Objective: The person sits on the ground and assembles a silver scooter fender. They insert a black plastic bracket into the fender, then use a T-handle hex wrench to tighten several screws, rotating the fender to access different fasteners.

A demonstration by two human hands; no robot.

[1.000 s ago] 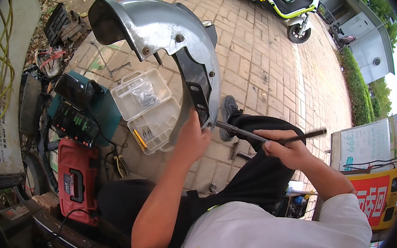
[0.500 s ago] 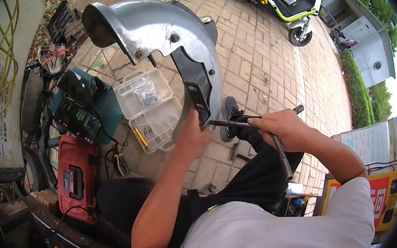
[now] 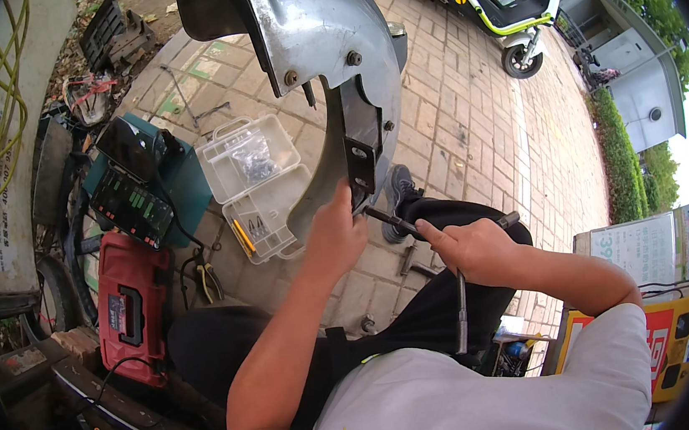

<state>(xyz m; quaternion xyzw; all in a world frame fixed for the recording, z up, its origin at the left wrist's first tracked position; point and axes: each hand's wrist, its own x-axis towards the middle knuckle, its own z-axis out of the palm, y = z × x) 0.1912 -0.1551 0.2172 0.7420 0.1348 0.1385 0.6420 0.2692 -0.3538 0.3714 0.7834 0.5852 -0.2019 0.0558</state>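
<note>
Fender (image 3: 319, 50), silver and curved, stands upright, its lower end gripped by the left hand (image 3: 334, 237). Right hand (image 3: 466, 248) closed around a T-wrench (image 3: 414, 237) whose tip meets the fender's black bracket (image 3: 359, 167). Clear parts box (image 3: 253, 187) left; red case (image 3: 128, 309) lower left; yellow-red sign (image 3: 660, 345) right.

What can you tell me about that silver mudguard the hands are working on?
The silver mudguard is a curved shell that looks like painted metal or plastic, scuffed and dull, with bolts along its side and a black bracket near its lower end. It stands on end over the brick paving. The left hand grips its lower edge, while the right hand points a dark T-handle wrench at the bracket.
</note>
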